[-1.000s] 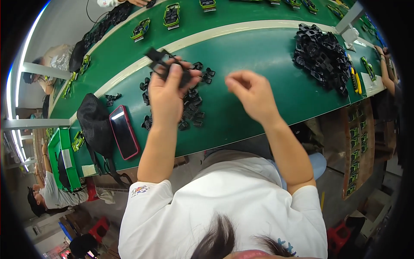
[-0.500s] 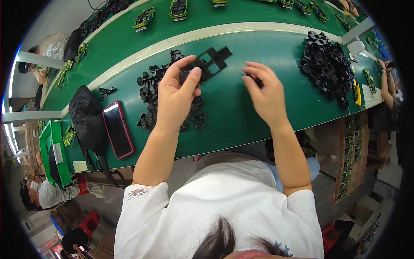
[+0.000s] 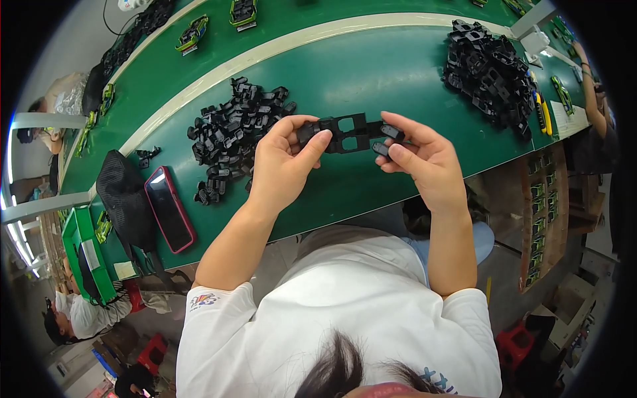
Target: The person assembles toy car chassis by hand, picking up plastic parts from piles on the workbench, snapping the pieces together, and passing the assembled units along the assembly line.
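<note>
My left hand (image 3: 286, 156) is closed round one end of a flat black plastic frame (image 3: 349, 134) with two square-like openings, held level above the table. Between the thumb and fingers of my right hand (image 3: 428, 156) is a small black plastic clip-like piece (image 3: 390, 132), at the frame's right end; a second small dark piece (image 3: 380, 148) shows by the thumb. Whether the small pieces touch the frame I cannot tell. A heap of small black parts (image 3: 232, 126) lies just left of my left hand. Farther right is a larger heap of black plastic frames (image 3: 488, 76).
A phone in a red case (image 3: 170, 209) and a black mesh bag (image 3: 126, 196) lie left on the green table (image 3: 332, 73). Yellow-handled cutters (image 3: 543, 113) sit by the right heap. Green-and-black units (image 3: 192, 34) stand beyond a pale strip. Other people work at both sides.
My hands have come together: the frame has turned level and moved right, and my right hand has brought its small pieces to the frame's end. The view has shifted slightly.
</note>
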Action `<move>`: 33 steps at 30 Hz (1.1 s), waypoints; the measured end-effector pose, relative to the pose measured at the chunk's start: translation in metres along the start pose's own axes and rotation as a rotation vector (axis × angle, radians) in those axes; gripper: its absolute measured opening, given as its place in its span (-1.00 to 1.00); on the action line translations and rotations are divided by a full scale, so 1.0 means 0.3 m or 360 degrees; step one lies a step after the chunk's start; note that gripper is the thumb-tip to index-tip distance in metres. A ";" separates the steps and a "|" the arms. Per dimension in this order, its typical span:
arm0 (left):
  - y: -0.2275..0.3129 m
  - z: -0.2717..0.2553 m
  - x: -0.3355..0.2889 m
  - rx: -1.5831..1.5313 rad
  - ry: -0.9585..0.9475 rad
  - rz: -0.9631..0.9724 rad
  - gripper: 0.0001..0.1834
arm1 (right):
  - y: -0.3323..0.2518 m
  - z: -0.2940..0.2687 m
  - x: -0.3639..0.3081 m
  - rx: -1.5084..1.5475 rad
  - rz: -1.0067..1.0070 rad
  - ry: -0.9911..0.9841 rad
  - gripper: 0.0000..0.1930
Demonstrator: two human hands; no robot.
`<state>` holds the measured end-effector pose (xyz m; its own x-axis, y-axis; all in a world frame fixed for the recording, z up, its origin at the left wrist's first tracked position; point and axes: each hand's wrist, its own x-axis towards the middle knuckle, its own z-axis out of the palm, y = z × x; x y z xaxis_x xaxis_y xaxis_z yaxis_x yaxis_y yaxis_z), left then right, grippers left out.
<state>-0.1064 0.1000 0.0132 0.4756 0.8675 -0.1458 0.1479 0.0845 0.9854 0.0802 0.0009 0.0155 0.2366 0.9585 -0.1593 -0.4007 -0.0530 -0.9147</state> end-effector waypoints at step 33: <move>-0.008 0.014 -0.027 -0.0190 -0.0261 -0.0114 -0.70 | -0.022 0.077 0.011 -0.1365 -0.0490 0.0358 -0.71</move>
<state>-0.1070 0.0909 0.0116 0.6039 0.7664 -0.2188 0.0874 0.2092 0.9740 0.0632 0.0108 0.0298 0.4255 0.8926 0.1493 0.4761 -0.0805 -0.8757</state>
